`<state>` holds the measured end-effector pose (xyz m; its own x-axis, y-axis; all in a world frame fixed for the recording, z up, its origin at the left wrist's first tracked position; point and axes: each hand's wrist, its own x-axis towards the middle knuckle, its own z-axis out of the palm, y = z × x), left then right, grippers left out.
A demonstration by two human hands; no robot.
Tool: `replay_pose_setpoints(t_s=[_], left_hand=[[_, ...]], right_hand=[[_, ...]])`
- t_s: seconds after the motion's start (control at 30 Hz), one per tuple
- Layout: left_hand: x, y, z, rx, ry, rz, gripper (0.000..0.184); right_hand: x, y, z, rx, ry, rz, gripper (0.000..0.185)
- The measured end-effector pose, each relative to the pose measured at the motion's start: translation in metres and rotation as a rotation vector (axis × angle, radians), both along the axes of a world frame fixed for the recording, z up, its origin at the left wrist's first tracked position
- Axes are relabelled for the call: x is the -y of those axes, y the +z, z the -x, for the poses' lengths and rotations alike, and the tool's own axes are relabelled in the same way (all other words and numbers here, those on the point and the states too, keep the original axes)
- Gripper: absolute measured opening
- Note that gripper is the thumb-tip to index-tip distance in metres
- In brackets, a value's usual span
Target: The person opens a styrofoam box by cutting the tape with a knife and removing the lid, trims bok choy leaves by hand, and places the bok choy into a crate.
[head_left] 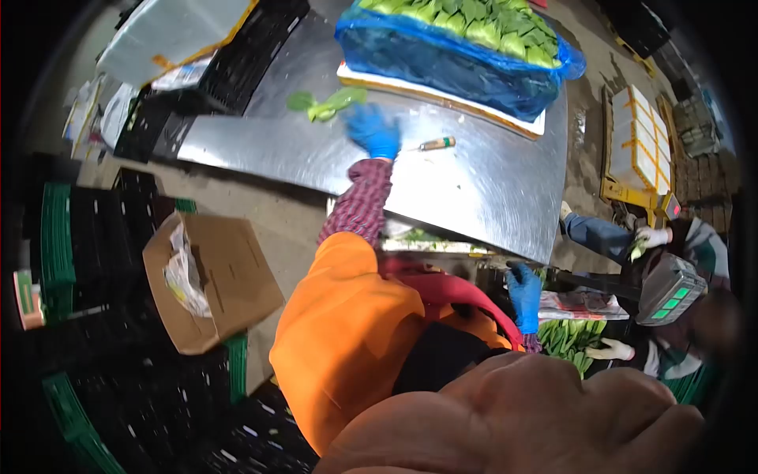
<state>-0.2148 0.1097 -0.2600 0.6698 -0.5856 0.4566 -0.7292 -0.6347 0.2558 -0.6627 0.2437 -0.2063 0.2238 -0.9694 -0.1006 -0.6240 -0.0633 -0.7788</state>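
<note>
- One blue bag (442, 67) packed with leafy greens, on a white tray (538, 126), takes up the far side of the metal table (489, 186).
- One scale (671, 292) with green displays stands off the table's right near corner, beside a co-worker, whose two white-gloved hands (652, 236) (613, 350) show; one is at a heap of greens (570, 341).
- One loose leafy green (320, 110) lies on the table, left of the bag; the left hand (371, 130) is over its leaf end, too blurred to tell whether it grasps it.
- One wooden-handled tool (437, 144) lies on the table, right of that hand.
- One right hand (523, 299) is below the table's near edge; whether it holds anything cannot be told.
- One cardboard box (237, 272) and many black crates (99, 237) stand left of the table.
- Shiny, scratched metal makes the tabletop; bare grey floor (584, 170) runs past its right side, towards white boxes (641, 146) with yellow tape.
</note>
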Motion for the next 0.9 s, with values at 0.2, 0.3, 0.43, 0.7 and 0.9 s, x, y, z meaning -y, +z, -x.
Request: replay_pose_setpoints(t_s=[0.2, 0.3, 0.43, 0.7, 0.9], left_hand=[[0.008, -0.016, -0.147, -0.051, -0.064, -0.331, 0.068], [0.012, -0.018, -0.190, -0.036, -0.152, -0.247, 0.065], [0.030, 0.035, -0.176, -0.041, -0.121, -0.013, 0.062], [0.112, 0.177, -0.090, 0.111, -0.897, 0.401, 0.058], [0.131, 0.182, -0.095, 0.250, -0.806, 0.196, 0.047]], right_hand=[[0.018, -0.005, -0.077, -0.276, 0.170, -0.036, 0.026], [0.032, 0.012, -0.114, -0.102, 0.142, -0.084, 0.022], [0.066, 0.012, -0.155, 0.316, 0.003, 0.052, 0.026], [0.252, 0.128, -0.262, 0.035, 0.264, 0.927, 0.051], [0.309, 0.137, -0.307, -0.436, 0.210, 1.007, 0.045]])
